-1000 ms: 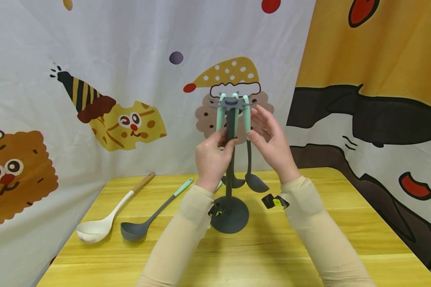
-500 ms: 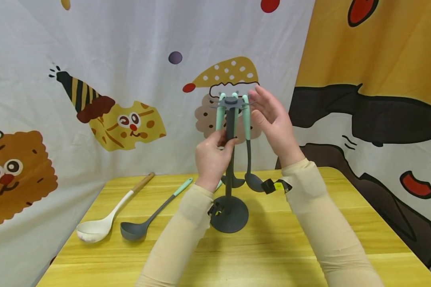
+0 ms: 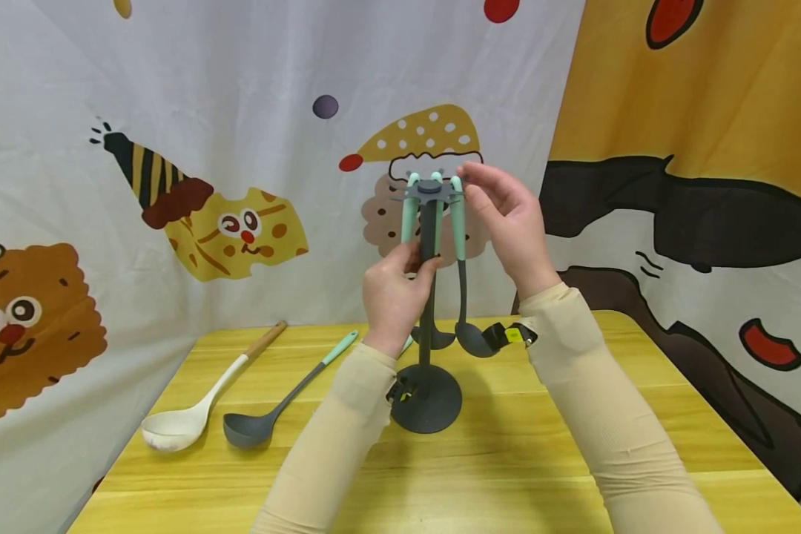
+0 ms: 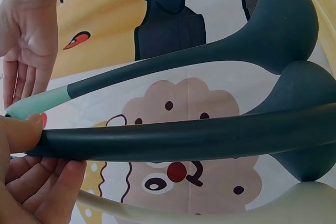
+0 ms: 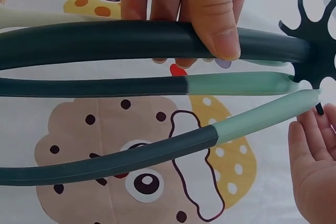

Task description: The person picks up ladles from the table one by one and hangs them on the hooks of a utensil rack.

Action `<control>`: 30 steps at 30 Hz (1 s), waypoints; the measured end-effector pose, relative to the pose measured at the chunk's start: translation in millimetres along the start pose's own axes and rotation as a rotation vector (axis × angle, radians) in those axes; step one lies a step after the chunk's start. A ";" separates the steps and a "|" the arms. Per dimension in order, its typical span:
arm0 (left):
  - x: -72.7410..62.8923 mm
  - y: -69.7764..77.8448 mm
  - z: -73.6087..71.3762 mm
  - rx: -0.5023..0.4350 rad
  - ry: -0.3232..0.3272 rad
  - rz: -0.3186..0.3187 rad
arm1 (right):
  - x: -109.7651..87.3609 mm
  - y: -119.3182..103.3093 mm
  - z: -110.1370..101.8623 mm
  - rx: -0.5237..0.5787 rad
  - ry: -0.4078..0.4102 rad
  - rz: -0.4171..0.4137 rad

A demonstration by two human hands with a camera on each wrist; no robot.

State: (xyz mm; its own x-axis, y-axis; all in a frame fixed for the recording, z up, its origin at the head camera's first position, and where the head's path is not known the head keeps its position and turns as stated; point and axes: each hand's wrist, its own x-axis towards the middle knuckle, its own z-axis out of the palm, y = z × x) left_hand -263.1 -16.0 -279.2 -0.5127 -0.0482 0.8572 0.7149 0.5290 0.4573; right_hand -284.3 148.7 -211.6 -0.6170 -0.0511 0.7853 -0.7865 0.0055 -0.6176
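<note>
A dark grey utensil stand (image 3: 429, 300) with a round base stands upright on the table. My left hand (image 3: 398, 297) grips its pole below the hooked top, thumb (image 4: 23, 132) and fingers around it. My right hand (image 3: 510, 222) is at the top's right side, thumb and index fingertips pinching a hook (image 5: 318, 107). Three mint-handled utensils hang there. Beside my right hand is a ladle (image 3: 463, 297) with a dark grey bowl; another ladle (image 4: 310, 87) hangs behind the pole. The left mint handle (image 3: 409, 219) runs down behind my left hand, its lower part hidden.
On the left of the wooden table (image 3: 507, 475) lie a white ladle (image 3: 180, 426) with a wooden handle end and a grey ladle (image 3: 254, 429) with a mint handle. Another mint handle end (image 3: 409, 344) shows behind my left wrist. A printed curtain (image 3: 254, 89) hangs behind.
My right hand has moved up from beside the right ladle's handle to the stand's top, and its thumb and index finger have come together at a hook. My left hand stays on the pole.
</note>
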 end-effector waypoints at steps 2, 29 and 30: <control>0.0 0.5 -0.1 0.001 0.003 0.001 | 0.8 -0.3 0.6 -0.011 0.005 -0.005; -1.1 0.7 -3.6 -0.048 -0.063 -0.054 | 0.5 -3.8 -2.2 0.010 -0.005 0.059; -1.2 0.7 -4.6 -0.054 -0.075 -0.063 | 0.8 -4.1 -2.2 0.020 -0.007 0.067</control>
State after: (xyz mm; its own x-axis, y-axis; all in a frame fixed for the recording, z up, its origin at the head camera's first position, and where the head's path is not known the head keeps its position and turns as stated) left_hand -259.8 -19.5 -278.8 -0.5903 -0.0152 0.8070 0.7034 0.4807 0.5236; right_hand -281.6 150.9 -208.3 -0.6682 -0.0580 0.7417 -0.7425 -0.0104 -0.6698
